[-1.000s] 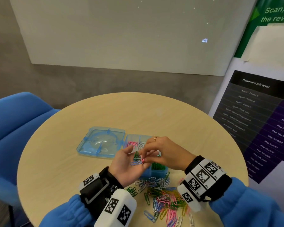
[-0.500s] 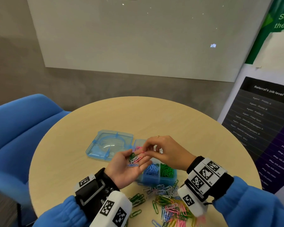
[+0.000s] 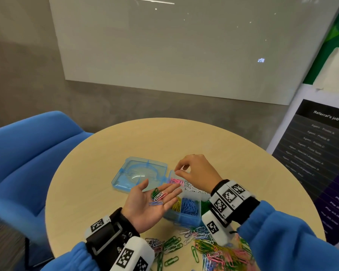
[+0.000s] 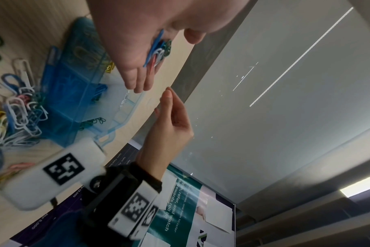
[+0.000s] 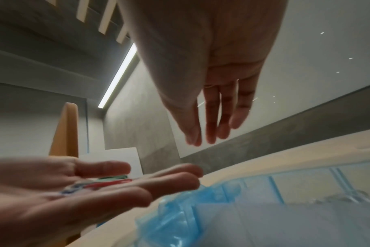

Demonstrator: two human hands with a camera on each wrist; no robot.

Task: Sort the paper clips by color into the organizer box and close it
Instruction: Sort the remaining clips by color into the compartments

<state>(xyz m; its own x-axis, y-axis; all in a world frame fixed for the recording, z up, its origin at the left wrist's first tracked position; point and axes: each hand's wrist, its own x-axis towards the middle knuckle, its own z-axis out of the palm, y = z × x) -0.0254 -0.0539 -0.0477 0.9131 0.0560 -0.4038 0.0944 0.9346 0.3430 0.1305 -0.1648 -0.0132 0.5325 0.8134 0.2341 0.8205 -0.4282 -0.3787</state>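
Note:
My left hand (image 3: 145,206) lies palm up over the blue organizer box (image 3: 181,219), with several green, white, pink and blue paper clips (image 3: 158,195) loose on the palm. My right hand (image 3: 179,170) hovers above the back-left compartment, where pink clips (image 3: 175,180) lie. Its thumb and fingers are near each other, and no clip shows between them. In the right wrist view the right hand (image 5: 209,133) has straight fingers above the left hand (image 5: 116,188). White, yellow, blue and green clips fill other compartments.
The box's clear blue lid (image 3: 139,173) lies open flat to the left of the box. A heap of mixed loose clips (image 3: 213,249) covers the round wooden table (image 3: 110,153) by its near edge. A blue chair (image 3: 27,153) stands to the left.
My right hand left my left palm and rose back over the pink compartment. My left hand flattened out, so the clips on it show.

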